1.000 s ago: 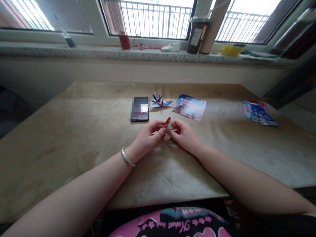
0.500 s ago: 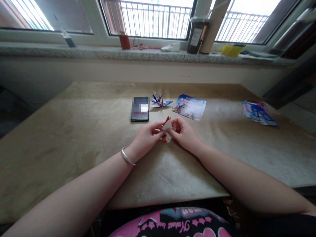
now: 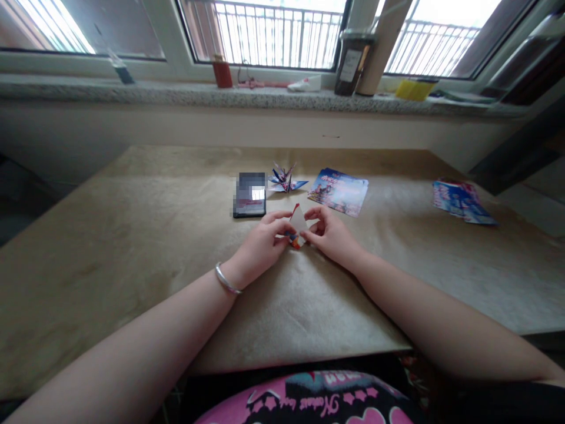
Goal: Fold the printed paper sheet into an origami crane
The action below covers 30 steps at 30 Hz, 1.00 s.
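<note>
Between my two hands is a small folded paper (image 3: 299, 220), white on its upper face with red, orange and blue patches along the edges. My left hand (image 3: 263, 240) pinches its left side with thumb and fingers. On the other side, my right hand (image 3: 329, 237) grips the paper's right edge, fingers bent. Just beyond the hands stands a folded paper crane (image 3: 286, 179) in blue, white and pink. Right of the crane lies a stack of printed paper sheets (image 3: 339, 191). A dark phone (image 3: 249, 195), partly blurred out, lies left of the crane.
More printed sheets (image 3: 462, 202) are spread at the right of the cloth-covered table (image 3: 132, 247). Along the windowsill (image 3: 176, 94) stand a red container (image 3: 222, 73), a dark lidded jar (image 3: 351, 65) and a yellow object (image 3: 415, 89).
The folded paper has tipped lower and flatter, showing more of its white face as a triangle. My fingers have shifted along its sides; the right hand has moved slightly up.
</note>
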Motion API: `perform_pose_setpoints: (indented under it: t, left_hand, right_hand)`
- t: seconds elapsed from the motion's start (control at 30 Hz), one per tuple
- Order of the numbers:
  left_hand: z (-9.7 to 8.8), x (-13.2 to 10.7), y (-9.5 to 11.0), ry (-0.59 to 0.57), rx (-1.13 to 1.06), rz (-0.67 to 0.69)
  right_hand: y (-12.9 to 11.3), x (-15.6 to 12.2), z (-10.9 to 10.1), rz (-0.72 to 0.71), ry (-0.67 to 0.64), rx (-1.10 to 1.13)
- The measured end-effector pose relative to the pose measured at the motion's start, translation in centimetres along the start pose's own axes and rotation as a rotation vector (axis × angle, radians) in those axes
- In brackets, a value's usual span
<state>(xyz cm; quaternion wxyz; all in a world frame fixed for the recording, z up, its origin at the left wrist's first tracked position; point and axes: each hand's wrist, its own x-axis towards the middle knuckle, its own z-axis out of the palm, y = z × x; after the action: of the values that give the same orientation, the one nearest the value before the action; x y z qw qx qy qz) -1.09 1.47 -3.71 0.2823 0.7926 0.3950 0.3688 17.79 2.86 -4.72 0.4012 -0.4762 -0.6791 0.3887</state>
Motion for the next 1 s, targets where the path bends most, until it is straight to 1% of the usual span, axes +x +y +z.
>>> perform_pose_setpoints:
  t: [0.07,0.13,0.23,0.37,0.43,0.53,0.63,0.8,0.9,1.0]
  left_hand:
    - [-0.2,0.0,-0.1,-0.022,0.156,0.068]
    - [-0.3,0.0,-0.2,-0.036,0.257,0.121]
    - [-0.3,0.1,-0.3,-0.050,0.344,0.167]
    - [-0.5,0.1,0.2,-0.068,0.451,0.212]
    - [-0.7,0.2,0.5,-0.108,0.487,0.220]
    - [-1.1,0.1,0.9,-0.173,0.535,0.210]
    - [-1.3,-0.1,1.0,-0.214,0.582,0.206]
    - [-1.6,-0.3,1.3,-0.258,0.640,0.286]
    - [-1.7,-0.4,1.5,-0.275,0.672,0.331]
    - [-1.8,-0.4,1.6,-0.293,0.702,0.370]
  right_hand:
    - [-0.1,0.0,-0.1,-0.023,0.000,-0.088]
    - [-0.3,0.0,-0.1,-0.096,0.002,-0.209]
    - [-0.3,-0.1,-0.2,-0.199,0.017,-0.347]
    - [0.1,-0.2,-0.3,-0.248,-0.015,-0.429]
    - [0.2,-0.2,-0.4,-0.281,-0.028,-0.461]
    - [0.1,-0.1,-0.6,-0.377,-0.048,-0.503]
    - [-0.2,-0.1,-1.1,-0.469,-0.102,-0.552]
    - [-0.7,-0.1,-1.9,-0.581,-0.223,-0.660]
    - [-1.0,-0.2,-2.1,-0.641,-0.259,-0.733]
    - [-1.4,-0.3,-2.2,-0.665,-0.292,-0.799]
